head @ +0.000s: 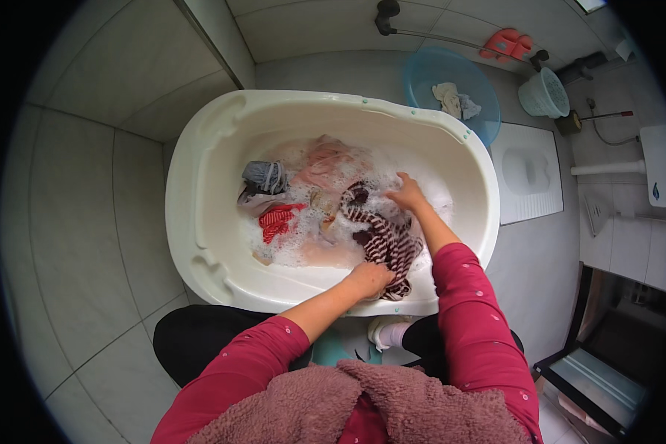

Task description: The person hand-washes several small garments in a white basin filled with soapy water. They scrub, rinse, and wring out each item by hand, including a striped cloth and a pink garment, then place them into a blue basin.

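Observation:
A white plastic bathtub [184, 183] holds soapy water and several garments. My left hand [373, 279] grips the near end of a dark maroon-and-white striped garment [391, 238] at the tub's near wall. Over the suds to the right of that garment, my right hand [408, 193] is spread with its fingers apart, and I see nothing in it. Pink cloth [330, 158] floats at the far side under foam. Red striped fabric [277, 222] lies at the left, beside a bunched grey garment [265, 176] that rises out of the water.
Behind the tub stands a translucent blue basin [416, 77] with pale cloths [448, 99] inside. A squat toilet [527, 172] is set into the floor at right. Pink slippers [505, 44] hang on a wall rail; a light-coloured basket [544, 94] is below.

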Tool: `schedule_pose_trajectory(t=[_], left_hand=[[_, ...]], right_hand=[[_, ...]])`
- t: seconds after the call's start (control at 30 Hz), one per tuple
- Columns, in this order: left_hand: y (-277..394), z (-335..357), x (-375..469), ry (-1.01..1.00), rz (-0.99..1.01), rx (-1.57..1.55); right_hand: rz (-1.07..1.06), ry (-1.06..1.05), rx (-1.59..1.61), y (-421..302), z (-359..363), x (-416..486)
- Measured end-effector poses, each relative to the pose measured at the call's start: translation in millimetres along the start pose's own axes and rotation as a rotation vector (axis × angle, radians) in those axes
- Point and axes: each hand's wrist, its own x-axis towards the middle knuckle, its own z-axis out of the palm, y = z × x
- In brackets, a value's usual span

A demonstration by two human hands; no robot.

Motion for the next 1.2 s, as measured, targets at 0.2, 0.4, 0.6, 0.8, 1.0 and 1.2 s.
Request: schedule_pose_trajectory(t=[0.2, 0.4, 0.6, 0.8, 1.0, 1.2], left_hand=[[-27, 59, 7, 0.200, -0.023, -0.009], [-47, 105, 22, 0.537, 0.079, -0.068], [-47, 103, 36, 0.636, 0.053, -0.141], [-20, 53, 13, 0.095, -0.150, -0.139], [-27, 39, -1, 0.277, -0.495, -0.132], [-63, 35, 14, 0.597, -1.256, -1.301]], right_hand=[[0.157, -0.117, -0.195, -126, 81, -6], [-0.141, -0.089, 0.274, -183, 122, -27], [-0.393, -0.267, 0.858, -230, 81, -68], [-0.201, -0.081, 0.587, -144, 23, -35], [0.008, 0.243, -0.048, 76, -26, -2], [0.241, 0.233, -0.033, 36, 30, -43]])
